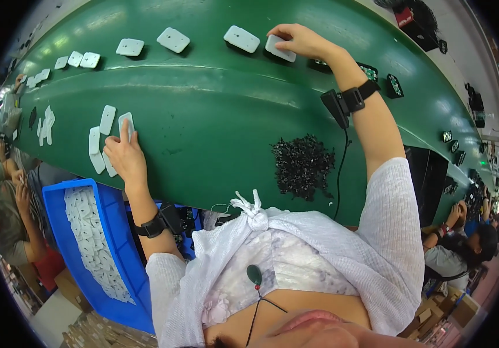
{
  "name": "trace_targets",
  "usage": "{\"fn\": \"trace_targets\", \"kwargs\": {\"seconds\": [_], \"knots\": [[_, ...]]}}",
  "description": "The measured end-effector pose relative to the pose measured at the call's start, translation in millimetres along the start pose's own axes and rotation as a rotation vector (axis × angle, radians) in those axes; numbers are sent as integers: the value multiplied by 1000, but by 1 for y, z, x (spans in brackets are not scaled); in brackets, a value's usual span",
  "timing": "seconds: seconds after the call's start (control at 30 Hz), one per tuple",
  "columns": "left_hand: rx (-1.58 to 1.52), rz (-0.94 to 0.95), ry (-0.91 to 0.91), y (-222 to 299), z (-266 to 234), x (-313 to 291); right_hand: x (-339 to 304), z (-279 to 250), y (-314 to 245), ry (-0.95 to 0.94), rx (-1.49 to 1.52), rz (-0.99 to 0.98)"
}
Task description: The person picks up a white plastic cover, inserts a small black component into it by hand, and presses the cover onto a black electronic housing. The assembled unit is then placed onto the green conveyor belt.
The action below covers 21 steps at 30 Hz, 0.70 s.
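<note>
My right hand (302, 39) reaches to the far side of the green table, its fingers closed over the edges of a white plastic cover (280, 50). That cover sits in a row with other white-topped cases, the nearest one (242, 39) just to its left. On the left, my left hand (125, 155) has its index finger stretched out onto a loose white cover (126, 122), its fingers apart. Several more loose white covers (107, 119) lie around that hand.
A heap of small black parts (302, 167) lies at centre right. Open black cases with green circuit boards (395, 86) stand at the far right. A blue bin (119, 232) of white covers is at lower left. A cable (342, 168) hangs from my right wristband. Other people sit on both sides.
</note>
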<state>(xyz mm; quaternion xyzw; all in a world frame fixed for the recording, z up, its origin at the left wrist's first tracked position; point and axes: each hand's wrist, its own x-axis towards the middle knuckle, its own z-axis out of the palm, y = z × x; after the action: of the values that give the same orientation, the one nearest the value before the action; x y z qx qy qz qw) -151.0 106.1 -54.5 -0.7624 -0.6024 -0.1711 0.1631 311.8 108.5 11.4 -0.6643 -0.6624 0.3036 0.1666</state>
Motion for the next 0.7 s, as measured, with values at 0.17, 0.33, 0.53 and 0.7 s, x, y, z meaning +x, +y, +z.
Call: {"fn": "trace_targets", "kwargs": {"seconds": [0.17,0.33,0.53,0.7], "knots": [[-149,-6,-5,-14,6,3,-20,1,-4,324,-241,-122],[-350,-166,-162,-55,25,7,-114,-21,-37,283,-392,-144],[-927,-271,-240,21,-14,1,-236,29,1,266,-473,45],[-1252,-169,-432,93,-48,-6,-264,84,18,500,-414,364]]}}
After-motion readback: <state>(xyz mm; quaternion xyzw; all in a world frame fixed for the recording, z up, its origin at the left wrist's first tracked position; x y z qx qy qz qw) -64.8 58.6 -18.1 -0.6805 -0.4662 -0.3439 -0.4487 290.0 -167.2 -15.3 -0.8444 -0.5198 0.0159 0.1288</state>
